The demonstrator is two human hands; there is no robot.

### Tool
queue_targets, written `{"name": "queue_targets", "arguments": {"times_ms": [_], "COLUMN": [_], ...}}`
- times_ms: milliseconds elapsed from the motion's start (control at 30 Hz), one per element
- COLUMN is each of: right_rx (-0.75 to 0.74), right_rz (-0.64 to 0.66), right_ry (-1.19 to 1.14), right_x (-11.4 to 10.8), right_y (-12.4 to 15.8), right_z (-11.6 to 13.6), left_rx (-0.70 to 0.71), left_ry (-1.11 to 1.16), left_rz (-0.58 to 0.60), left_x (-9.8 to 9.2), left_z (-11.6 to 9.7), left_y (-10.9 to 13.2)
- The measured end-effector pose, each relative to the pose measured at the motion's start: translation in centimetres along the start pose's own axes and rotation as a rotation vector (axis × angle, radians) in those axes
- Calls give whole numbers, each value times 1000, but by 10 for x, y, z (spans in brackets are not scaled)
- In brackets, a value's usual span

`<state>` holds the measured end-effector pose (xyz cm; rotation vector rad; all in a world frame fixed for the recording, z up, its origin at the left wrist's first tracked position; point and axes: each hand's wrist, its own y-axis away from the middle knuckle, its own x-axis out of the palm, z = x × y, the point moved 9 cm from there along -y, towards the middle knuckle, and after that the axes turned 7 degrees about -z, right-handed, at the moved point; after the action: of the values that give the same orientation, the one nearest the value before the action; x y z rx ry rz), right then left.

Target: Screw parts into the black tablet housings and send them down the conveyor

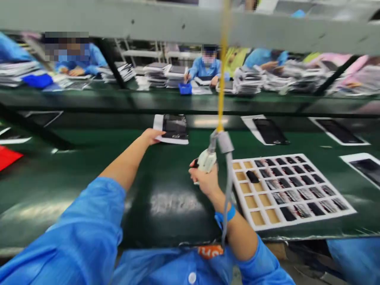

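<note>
My left hand (pixel 152 135) reaches forward, its fingers closed on the left edge of a white sheet (pixel 158 122) with a black device panel (pixel 175 126) on it. Nearer to me, my right hand (pixel 206 178) is wrapped round a pale handheld tool (pixel 207 160) that hangs from a yellow cord (pixel 221 91) and trails a grey cable (pixel 228 190). Right of that hand lies a white compartment tray (pixel 252 228) with rows of small dark parts; several compartments at its left show only a tan bottom. One dark part (pixel 253 176) sits askew there.
More black panels on white sheets lie at the right (pixel 270 131) and far left (pixel 44 118). A red item (pixel 8 157) is at the left edge. A grey beam (pixel 178 19) crosses above. Across the bench, people in blue sit behind stacks (pixel 157 74).
</note>
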<state>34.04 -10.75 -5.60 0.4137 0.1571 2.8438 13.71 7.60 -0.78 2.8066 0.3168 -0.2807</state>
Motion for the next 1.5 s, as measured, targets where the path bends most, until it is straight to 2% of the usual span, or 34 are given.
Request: {"name": "queue_targets", "arguments": {"times_ms": [67,133,233,333,433,500,600,700,767,800,933,967,1033,1200,1433,1500], "right_rx": [-44,-120,-213,-360,-592,-683,-672,-655,-651,-649,-674,-688,-698,-666,-636,-629], "right_rz": [-7,-3,13,2,-174,-279,-301,-318,-337,-346,-400,-412,-429,-427,-418,-423], "right_ry": [7,11,34,72,34,-15,-30,13,55,73,115,127,156,164,151,163], "right_x": [-13,-23,-31,-35,-48,-53,-48,-45,-48,-50,-63,-65,-68,-68,-73,-74], "right_y": [-8,-13,-12,-5,6,9,-3,-16,-20,-20,-18,-17,-17,-23,-32,-33], "right_z": [4,12,23,39,62,71,74,70,66,63,58,57,56,50,40,39], "left_rx": [-102,-145,-170,-216,-272,-279,-222,-71,75,170,578,635,685,624,199,135], "left_ry": [9,61,134,177,179,139,29,-219,-427,-529,-916,-987,-1054,-930,-859,-834], "left_rz": [55,129,165,178,203,220,270,353,361,298,-200,-265,-288,-241,-181,-180], "left_x": [-6,-8,-22,-48,-75,-89,-98,-104,-116,-128,-190,-199,-208,-215,-236,-239], "left_z": [33,51,72,104,143,166,187,190,183,176,140,138,142,153,171,174], "left_y": [-9,-10,6,46,99,136,180,202,201,193,153,144,127,111,88,86]}}
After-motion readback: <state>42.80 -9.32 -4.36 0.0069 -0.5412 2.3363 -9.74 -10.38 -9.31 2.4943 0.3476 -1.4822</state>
